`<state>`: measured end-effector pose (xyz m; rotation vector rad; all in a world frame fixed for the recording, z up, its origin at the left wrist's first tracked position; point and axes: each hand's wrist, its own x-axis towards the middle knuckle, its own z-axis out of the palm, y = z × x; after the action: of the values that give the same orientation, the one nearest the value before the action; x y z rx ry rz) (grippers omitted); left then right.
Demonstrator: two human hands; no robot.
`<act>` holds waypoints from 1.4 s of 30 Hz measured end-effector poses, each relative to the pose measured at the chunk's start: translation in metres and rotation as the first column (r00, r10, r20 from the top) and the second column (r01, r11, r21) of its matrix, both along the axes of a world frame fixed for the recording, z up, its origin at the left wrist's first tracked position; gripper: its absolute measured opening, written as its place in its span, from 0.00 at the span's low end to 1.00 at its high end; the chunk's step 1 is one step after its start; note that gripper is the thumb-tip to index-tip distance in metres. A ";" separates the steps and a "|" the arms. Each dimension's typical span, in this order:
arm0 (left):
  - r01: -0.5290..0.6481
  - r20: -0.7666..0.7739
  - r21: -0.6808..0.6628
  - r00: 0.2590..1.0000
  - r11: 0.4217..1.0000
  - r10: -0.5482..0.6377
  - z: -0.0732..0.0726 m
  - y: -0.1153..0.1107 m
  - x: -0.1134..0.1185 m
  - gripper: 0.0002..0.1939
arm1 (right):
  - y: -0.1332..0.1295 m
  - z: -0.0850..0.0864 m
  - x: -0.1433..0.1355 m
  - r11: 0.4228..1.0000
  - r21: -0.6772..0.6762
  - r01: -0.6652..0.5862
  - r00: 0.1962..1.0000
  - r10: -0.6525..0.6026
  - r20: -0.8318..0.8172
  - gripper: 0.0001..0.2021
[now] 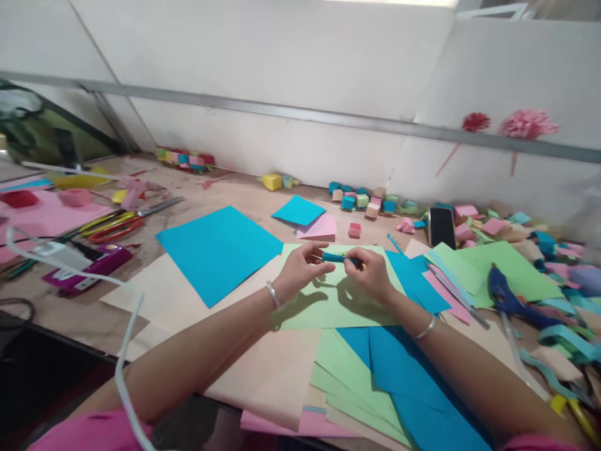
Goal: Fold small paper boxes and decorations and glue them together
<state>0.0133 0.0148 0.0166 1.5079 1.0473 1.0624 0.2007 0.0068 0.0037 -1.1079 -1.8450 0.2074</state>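
Between my two hands is a small blue paper piece (333, 257), narrow and apparently folded or rolled. My left hand (303, 268) holds its left end between thumb and fingers. The right end meets the closed fingertips of my right hand (372, 270); a dark bit shows there that I cannot make out. Both hands are above a light green sheet (300, 312), where their shadows fall. Just beyond them a small pink paper box (355, 230) sits on the table.
A large blue sheet (220, 254) lies left, near scissors (117, 225) and a purple stapler (89, 269). To the right are a phone (442, 227), a blue glue gun (511, 294) and paper scraps. A white cable (129, 332) crosses my left arm. Paper cubes (361, 200) line the wall.
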 end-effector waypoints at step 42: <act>0.260 -0.511 0.664 0.843 0.701 0.171 -0.027 0.006 0.029 0.10 | -0.003 -0.033 0.014 0.922 0.333 0.197 0.943 -0.272 0.194 0.05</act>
<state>0.0425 0.0203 -0.0106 2.5909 0.9895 1.0903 0.2149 0.0034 -0.0289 -1.1554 -1.8491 -0.3613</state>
